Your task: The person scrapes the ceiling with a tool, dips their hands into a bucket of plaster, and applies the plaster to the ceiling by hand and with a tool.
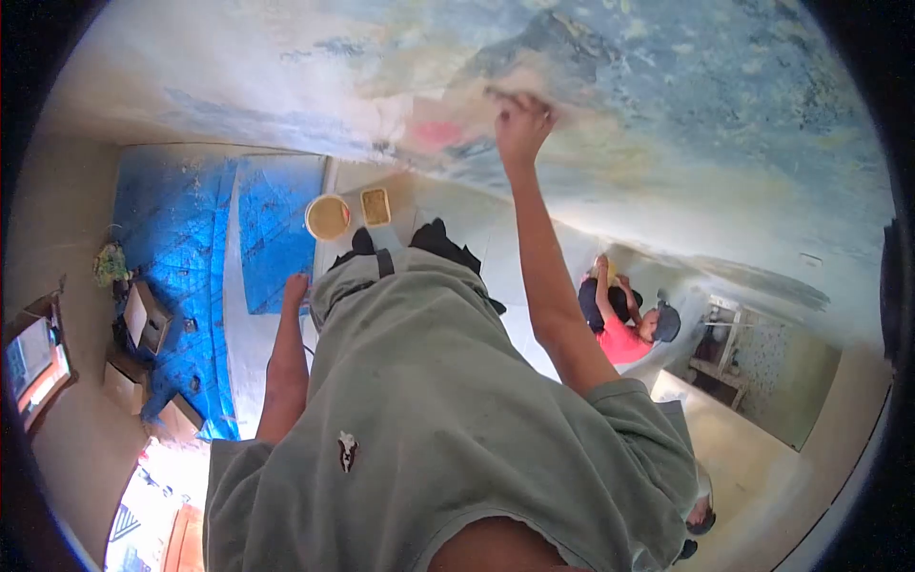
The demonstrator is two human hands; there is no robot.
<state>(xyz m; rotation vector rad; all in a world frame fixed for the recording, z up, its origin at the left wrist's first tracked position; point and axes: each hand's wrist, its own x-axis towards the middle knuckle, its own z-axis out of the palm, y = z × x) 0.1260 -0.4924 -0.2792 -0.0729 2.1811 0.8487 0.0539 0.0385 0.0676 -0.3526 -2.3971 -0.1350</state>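
Note:
My right hand (524, 122) is raised against a painted wall (658, 86), with its fingers bent and pinched together. A small dark item seems to stick out past the fingertips, but its kind is too blurred to make out. Around the hand the wall carries grey-blue, cream and white patches, with a dark grey mountain-like shape above and a pink patch (437, 132) to the left. My left hand (297, 286) hangs low at my side, curled like a fist. Whatever it may hold is hidden.
A round bucket (328, 217) and a rectangular tub (376, 206) stand on the floor by my feet. Blue sheeting (181, 286) covers ground at the left, with cardboard boxes (146, 317) on it. To the right a person in a red shirt (624, 338) sits near the wall; another person (702, 510) is lower right.

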